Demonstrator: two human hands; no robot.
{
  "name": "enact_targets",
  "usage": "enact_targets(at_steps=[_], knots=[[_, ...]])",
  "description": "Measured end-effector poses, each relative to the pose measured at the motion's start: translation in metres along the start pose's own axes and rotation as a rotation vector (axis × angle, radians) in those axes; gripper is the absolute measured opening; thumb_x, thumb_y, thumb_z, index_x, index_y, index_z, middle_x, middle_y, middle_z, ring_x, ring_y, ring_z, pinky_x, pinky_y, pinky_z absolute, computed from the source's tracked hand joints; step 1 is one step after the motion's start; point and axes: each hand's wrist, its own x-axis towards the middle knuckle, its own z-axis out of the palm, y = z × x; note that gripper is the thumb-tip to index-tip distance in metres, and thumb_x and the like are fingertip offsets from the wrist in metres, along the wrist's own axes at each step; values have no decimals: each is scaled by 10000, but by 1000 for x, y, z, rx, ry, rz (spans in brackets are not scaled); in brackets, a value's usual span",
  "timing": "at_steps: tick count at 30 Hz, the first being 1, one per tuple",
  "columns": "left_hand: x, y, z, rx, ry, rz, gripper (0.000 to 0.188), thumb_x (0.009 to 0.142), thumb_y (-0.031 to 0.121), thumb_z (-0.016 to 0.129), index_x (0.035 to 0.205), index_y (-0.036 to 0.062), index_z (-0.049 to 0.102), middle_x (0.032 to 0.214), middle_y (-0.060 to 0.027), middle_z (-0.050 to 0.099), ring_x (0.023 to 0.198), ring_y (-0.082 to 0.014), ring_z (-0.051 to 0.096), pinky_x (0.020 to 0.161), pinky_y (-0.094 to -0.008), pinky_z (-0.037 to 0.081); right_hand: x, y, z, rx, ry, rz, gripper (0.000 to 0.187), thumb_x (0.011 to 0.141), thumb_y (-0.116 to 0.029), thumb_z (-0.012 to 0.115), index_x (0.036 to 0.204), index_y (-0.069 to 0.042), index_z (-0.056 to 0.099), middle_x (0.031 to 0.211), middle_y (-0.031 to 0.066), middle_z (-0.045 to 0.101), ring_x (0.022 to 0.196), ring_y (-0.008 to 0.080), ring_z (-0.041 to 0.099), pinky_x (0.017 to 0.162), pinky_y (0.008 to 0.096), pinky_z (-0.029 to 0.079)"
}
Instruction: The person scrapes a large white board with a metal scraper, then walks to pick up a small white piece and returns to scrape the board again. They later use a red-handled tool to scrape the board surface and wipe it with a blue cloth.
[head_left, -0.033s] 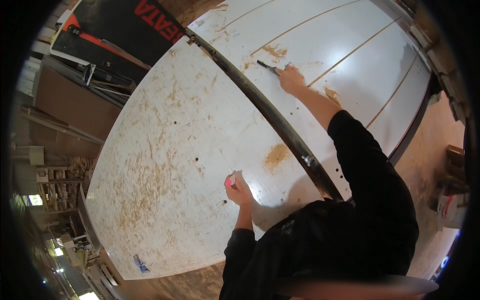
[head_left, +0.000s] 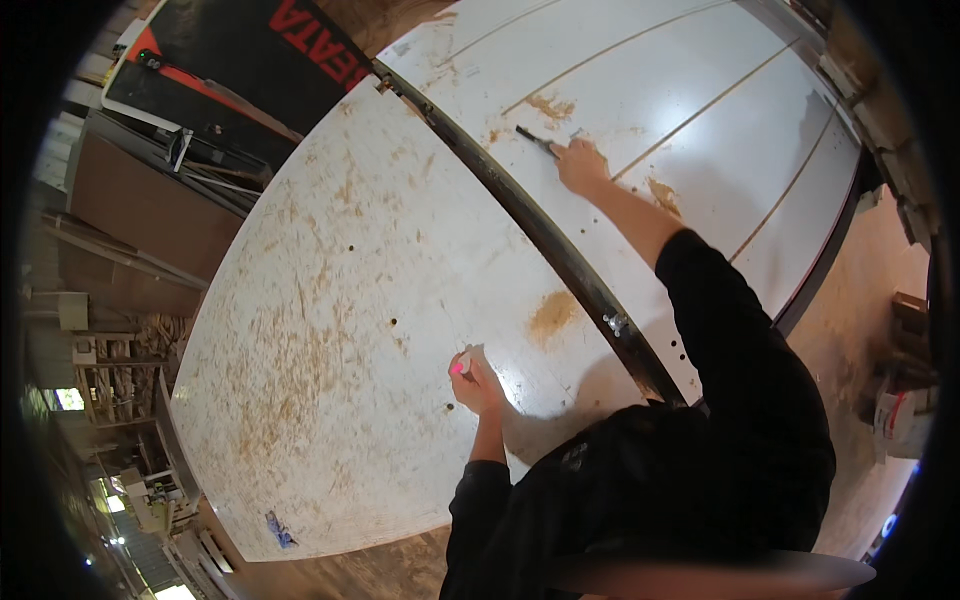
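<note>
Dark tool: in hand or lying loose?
In hand: the right hand grips one end of the dark tool; the other end juts out.

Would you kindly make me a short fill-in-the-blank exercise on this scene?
1. The person's ____ hand holds a slim dark tool.
2. The left hand holds a small object whose end is bright ____.
3. A long dark strip runs ____ the two brown-smudged white panels, separating them.

Missing words: right; pink; between.

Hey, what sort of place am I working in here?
Probably a woodworking shop: brownish residue marks the big white work surface, a large brown sheet is stored at the left, and a shelf below it holds what look like wood pieces.
</note>
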Motion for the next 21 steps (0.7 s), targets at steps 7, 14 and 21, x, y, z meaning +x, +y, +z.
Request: enact_targets(at_steps=[7, 14, 21], knots=[[-6, 6, -2, -64, 2, -60, 272, 899, 135, 578, 1123, -20, 571, 1069, -157, 663, 951, -245, 645, 840, -335, 504, 2, 1, 0, -20, 14, -29, 282, 891, -211, 540, 1160, -187, 620, 1027, 201, 580, 1059, 361, 563, 839, 494, 505], [-5, 0, -5, 45, 24, 15, 282, 880, 139, 598, 1117, -15, 586, 1034, -160, 671, 920, -262, 652, 827, -342, 514, 6, -6, -9, 39, 13, 47, 261, 906, -188, 509, 1139, -143, 620, 1045, 212, 568, 1044, 400, 556, 834, 508, 498], [-4, 16, -2, -47, 16, -4, 276, 890, 132, 575, 1127, -9, 569, 1039, -160, 670, 929, -262, 653, 836, -341, 508, 11, 5, -7, -57, -49, 34, 313, 946, -227, 489, 1245, -225, 581, 1089, 211, 546, 1059, 385, 549, 856, 493, 503]])
